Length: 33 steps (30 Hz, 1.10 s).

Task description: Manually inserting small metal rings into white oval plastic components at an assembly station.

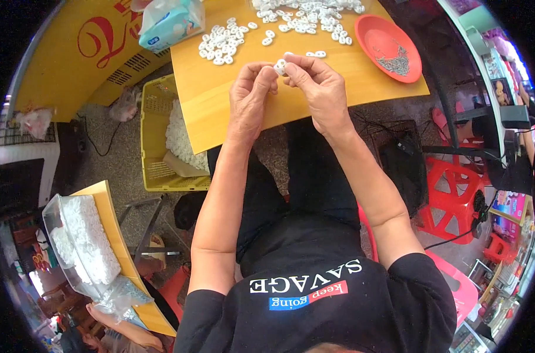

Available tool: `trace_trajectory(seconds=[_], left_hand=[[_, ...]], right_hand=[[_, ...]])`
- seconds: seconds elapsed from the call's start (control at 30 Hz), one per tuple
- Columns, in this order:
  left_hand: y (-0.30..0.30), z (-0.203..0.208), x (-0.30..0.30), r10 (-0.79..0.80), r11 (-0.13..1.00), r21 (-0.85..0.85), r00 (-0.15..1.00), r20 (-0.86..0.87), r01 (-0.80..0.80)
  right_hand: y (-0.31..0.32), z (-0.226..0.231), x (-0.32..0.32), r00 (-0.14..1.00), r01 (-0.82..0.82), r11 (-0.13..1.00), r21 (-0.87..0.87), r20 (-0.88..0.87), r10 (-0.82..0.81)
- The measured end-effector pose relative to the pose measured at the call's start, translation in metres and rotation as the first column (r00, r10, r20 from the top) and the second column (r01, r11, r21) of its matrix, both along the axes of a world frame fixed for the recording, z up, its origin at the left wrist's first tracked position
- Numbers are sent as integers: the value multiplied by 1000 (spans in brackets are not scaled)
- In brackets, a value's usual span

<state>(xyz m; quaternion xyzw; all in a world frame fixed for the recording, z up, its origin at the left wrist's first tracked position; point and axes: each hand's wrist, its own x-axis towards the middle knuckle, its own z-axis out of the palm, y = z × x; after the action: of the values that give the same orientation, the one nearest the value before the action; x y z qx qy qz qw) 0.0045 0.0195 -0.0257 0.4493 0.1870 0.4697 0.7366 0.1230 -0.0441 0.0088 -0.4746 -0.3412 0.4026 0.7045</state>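
Over the near part of the yellow table [214, 117], both my hands meet at a small white plastic piece with dark holes [280, 67]. My left hand [250, 100] pinches it between thumb and forefinger, the other fingers curled in. From the other side, my right hand [323, 94] grips it the same way. A speck of white also shows at the right forefinger; I cannot tell what it is. Beyond the left hand lies a loose pile of white oval two-hole pieces [222, 41]. A red plate [370, 35] to the right holds many small metal pins [399, 62].
A larger heap of white pieces [306, 20] covers the table's far side. A tissue pack [172, 23] sits at the far left corner. Below stands a yellow crate [153, 129] of white parts. Red stools [450, 194] are at right; another person's arm [123, 329] shows lower left.
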Motion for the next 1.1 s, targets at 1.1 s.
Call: trace_trajectory(seconds=[1.1], left_hand=[[14, 13, -171, 468, 880, 234, 672, -575, -412]], right_hand=[[14, -4, 87, 738, 145, 985, -98, 674, -41]])
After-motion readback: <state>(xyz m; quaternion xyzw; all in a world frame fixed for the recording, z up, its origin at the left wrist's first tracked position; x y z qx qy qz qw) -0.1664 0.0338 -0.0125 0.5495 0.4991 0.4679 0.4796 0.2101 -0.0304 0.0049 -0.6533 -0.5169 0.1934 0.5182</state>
